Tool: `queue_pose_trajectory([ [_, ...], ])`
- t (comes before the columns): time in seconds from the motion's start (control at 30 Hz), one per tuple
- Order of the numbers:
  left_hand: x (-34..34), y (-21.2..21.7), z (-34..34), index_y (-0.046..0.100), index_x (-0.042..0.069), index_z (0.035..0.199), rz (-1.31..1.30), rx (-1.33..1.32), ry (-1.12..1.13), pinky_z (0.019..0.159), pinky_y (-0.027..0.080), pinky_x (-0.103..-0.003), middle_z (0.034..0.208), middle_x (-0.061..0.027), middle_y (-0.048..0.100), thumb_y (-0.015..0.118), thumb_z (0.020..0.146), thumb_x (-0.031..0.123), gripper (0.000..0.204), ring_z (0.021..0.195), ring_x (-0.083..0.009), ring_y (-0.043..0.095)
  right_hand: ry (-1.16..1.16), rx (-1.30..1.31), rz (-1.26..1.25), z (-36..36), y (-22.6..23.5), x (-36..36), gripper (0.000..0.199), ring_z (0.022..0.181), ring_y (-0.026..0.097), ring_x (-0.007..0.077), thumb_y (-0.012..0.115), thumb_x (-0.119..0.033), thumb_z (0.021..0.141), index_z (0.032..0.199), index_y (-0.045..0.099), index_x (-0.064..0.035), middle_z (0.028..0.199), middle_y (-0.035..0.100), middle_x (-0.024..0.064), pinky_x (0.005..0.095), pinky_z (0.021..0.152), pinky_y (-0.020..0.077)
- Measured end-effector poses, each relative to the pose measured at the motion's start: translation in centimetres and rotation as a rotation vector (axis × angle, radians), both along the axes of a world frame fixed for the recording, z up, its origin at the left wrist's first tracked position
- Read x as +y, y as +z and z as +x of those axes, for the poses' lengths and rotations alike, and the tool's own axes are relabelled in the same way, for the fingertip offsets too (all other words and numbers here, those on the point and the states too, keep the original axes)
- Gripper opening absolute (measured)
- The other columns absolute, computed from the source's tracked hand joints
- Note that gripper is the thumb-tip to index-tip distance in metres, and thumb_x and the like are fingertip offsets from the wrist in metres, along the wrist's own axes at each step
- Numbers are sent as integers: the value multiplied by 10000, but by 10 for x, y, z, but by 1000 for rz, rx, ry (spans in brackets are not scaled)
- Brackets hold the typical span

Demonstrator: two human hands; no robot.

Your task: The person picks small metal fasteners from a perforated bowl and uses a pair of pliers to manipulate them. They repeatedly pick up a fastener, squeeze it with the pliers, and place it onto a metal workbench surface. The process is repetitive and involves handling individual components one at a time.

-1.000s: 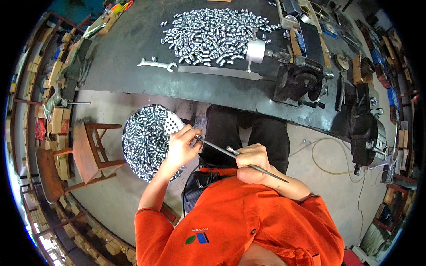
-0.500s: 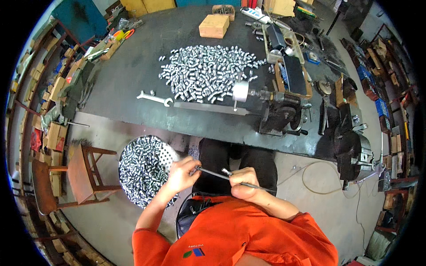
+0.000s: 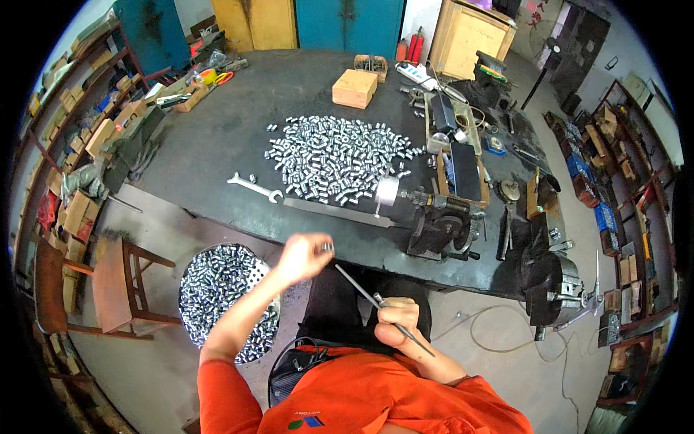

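My left hand (image 3: 303, 258) is raised by the bench's front edge, its fingers closed on a small shiny metal sleeve (image 3: 327, 247). My right hand (image 3: 398, 322), in front of my lap, grips a thin grey rod (image 3: 354, 281) that looks like a round file. The rod slants up toward the left hand, its tip apart from it. Another small metal sleeve (image 3: 378, 298) shows at the right hand's fingers, against the rod. Left of my legs stands a round perforated basket (image 3: 254, 273) full of such sleeves. A large loose pile of sleeves (image 3: 336, 155) covers the middle of the bench.
On the dark bench (image 3: 217, 130) lie an open-end wrench (image 3: 253, 188) and a long flat file (image 3: 336, 213). A bench fixture (image 3: 444, 228) with a round metal head stands right of them. Behind the pile sits a wooden block (image 3: 354, 88). A wooden chair (image 3: 119, 286) is at the left.
My left hand has moved off the rod's end, up toward the bench edge, with a sleeve in its fingers. The right hand still holds the rod, now tilted more steeply. The view has tilted up.
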State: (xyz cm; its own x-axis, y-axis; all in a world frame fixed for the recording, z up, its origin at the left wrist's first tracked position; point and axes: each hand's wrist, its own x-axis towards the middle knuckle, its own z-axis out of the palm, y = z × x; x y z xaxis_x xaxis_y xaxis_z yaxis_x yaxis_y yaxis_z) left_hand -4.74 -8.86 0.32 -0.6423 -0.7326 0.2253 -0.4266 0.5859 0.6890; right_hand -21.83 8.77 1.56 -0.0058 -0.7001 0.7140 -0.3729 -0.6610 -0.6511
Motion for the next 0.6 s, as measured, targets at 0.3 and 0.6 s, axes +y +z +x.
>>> queue_pose_trajectory([
  [0.3,6,179,-21,518,-8,1187,139,579,212,609,527,-291,959,-137,631,562,810,7,380,746,-183,636,89,-48,191,-7,-18,21,291,429,375,239,554,-86,633,534,281,-63,506,309,73,357,402,276],
  [0.6,66,116,33,488,29,1212,-78,783,467,701,499,-317,1042,-141,596,512,846,133,381,870,-242,590,181,-214,214,10,-23,20,259,417,358,248,512,-88,671,526,307,-26,491,308,99,360,417,268],
])
